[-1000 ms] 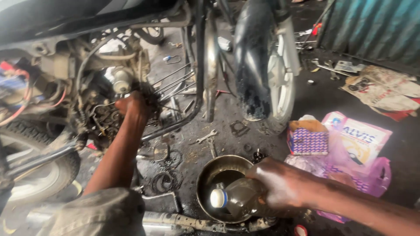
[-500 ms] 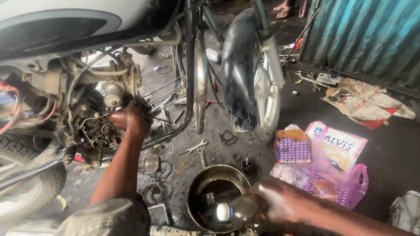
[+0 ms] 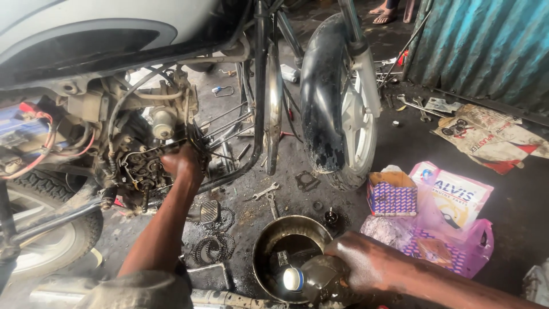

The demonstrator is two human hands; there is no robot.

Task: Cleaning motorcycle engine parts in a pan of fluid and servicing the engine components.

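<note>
Metal part [image 3: 320,277], dark and oily, sits gripped in our right hand [image 3: 366,266], fingers wrapped around it, over the near oil pan [image 3: 269,240]. Our left hand [image 3: 183,163] reaches the motorcycle engine [image 3: 137,166] far left; its finger spread we cannot tell.

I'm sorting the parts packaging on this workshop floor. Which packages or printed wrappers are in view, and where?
Small box: beside the front wheel, open, purple-and-white pattern, orange edges.
Flat pack: right of the box, white and pink.
Pink bag: under the pack, translucent.
Printed paper: far right, crumpled, white and red.
</note>
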